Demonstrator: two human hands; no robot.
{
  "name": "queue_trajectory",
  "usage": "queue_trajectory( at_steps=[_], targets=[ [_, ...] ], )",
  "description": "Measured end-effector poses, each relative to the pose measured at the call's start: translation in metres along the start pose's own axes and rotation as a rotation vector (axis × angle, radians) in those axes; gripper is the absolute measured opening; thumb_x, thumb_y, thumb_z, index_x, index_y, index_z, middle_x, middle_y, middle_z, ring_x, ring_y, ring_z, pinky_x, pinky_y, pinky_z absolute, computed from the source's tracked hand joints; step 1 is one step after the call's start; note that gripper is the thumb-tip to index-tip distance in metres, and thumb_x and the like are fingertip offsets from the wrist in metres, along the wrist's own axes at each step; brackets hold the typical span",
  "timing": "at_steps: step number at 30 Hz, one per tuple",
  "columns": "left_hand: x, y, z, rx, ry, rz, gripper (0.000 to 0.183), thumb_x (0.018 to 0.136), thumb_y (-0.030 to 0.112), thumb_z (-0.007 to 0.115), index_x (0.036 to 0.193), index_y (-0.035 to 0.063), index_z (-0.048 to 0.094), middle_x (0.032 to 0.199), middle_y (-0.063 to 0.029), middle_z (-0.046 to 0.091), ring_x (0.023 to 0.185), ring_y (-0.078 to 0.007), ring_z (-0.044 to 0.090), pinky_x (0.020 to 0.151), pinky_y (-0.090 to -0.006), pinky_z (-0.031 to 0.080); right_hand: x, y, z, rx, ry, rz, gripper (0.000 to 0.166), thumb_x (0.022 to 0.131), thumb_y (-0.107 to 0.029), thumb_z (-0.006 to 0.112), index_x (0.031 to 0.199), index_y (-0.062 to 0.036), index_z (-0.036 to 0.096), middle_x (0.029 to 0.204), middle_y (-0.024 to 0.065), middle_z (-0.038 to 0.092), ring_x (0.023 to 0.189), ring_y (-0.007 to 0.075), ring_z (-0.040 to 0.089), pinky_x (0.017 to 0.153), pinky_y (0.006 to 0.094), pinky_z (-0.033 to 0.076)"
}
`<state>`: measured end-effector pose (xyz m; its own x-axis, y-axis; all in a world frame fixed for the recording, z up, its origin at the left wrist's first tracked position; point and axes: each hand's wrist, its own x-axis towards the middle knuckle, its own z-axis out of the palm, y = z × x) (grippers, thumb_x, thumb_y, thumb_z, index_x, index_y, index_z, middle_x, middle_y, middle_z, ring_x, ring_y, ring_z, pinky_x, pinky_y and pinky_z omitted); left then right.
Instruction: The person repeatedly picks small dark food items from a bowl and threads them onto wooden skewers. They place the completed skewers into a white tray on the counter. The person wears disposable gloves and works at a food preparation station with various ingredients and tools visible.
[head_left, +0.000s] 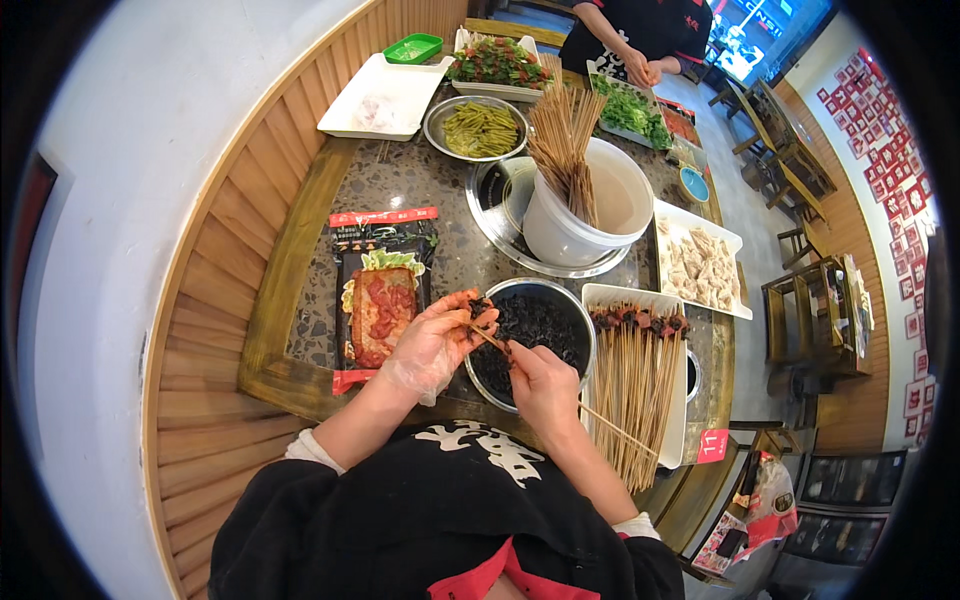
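Note:
My left hand (441, 341), in a thin clear plastic glove, pinches pieces of dark wood ear fungus (478, 306) at the tip of a skewer. Bare, my right hand (545, 386) grips that bamboo skewer (615, 429), whose long end slants down to the right. Both hands are above the near side of a steel bowl (590, 330) of shredded black fungus (544, 322). Right of the bowl, a white tray (677, 435) carries many skewers (630, 382) threaded with dark and reddish pieces. A printed packet of red marinated meat (384, 307) lies to the left.
A white bucket (551, 238) holds bare skewers (566, 142). Behind it stand a bowl of green beans (484, 129) and a tray of green-and-red skewers (501, 64). A tray of pale folded pieces (701, 262) is at right. Across the table, another person (637, 37) works over leafy greens (626, 109).

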<state>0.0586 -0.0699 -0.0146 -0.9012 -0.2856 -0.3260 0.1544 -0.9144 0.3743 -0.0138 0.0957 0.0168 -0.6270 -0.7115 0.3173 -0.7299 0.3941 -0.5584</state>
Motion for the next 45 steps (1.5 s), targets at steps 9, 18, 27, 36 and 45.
queue_trajectory(
  at_steps=[9,18,27,36,45],
  targets=[
    [-0.003,0.0,-0.002,0.038,-0.04,0.016,0.025,0.09,0.0,0.043,0.115,-0.0003,0.05,0.11,-0.0166,0.057,0.108,-0.0276,0.057,0.093,-0.0398,0.048,0.003,0.01,-0.004,0.087,0.01,0.038,0.025,0.075,-0.005,0.062,0.099,-0.0093,0.067,0.068,0.0097,0.058,0.061,0.029,0.06,0.054,0.0376,0.049],
    [0.001,-0.002,0.005,0.043,-0.02,0.047,0.022,0.092,0.002,0.043,0.114,-0.0004,0.05,0.11,-0.0156,0.056,0.106,-0.027,0.057,0.091,-0.0378,0.048,0.004,0.002,-0.004,-0.006,-0.031,0.023,0.025,0.075,-0.007,0.062,0.1,-0.012,0.066,0.068,0.0086,0.059,0.06,0.0279,0.06,0.053,0.0382,0.05],
    [0.001,-0.002,0.004,0.032,0.048,0.066,0.02,0.091,0.004,0.049,0.11,0.0005,0.053,0.105,-0.014,0.059,0.099,-0.0245,0.06,0.087,-0.0362,0.051,0.004,0.004,0.0,0.139,-0.006,0.066,0.026,0.076,0.0,0.059,0.1,-0.0057,0.067,0.067,0.0124,0.057,0.059,0.0271,0.058,0.055,0.0342,0.046],
    [0.001,0.0,0.0,-0.026,0.005,0.033,0.018,0.089,0.001,0.051,0.106,-0.0003,0.057,0.1,-0.0156,0.062,0.093,-0.0249,0.062,0.084,-0.0353,0.053,0.001,0.004,0.004,0.237,-0.001,0.093,0.027,0.078,0.002,0.058,0.102,-0.0062,0.067,0.066,0.0115,0.056,0.059,0.023,0.056,0.055,0.0305,0.044],
    [0.002,-0.002,-0.006,-0.049,-0.035,-0.018,0.019,0.088,0.001,0.052,0.107,-0.0014,0.056,0.103,-0.0165,0.061,0.095,-0.0253,0.063,0.083,-0.0345,0.053,0.0,0.001,0.005,0.336,-0.02,0.17,0.031,0.078,0.004,0.056,0.106,-0.0051,0.067,0.071,0.0109,0.059,0.062,0.0167,0.056,0.057,0.0262,0.044]
  ],
)
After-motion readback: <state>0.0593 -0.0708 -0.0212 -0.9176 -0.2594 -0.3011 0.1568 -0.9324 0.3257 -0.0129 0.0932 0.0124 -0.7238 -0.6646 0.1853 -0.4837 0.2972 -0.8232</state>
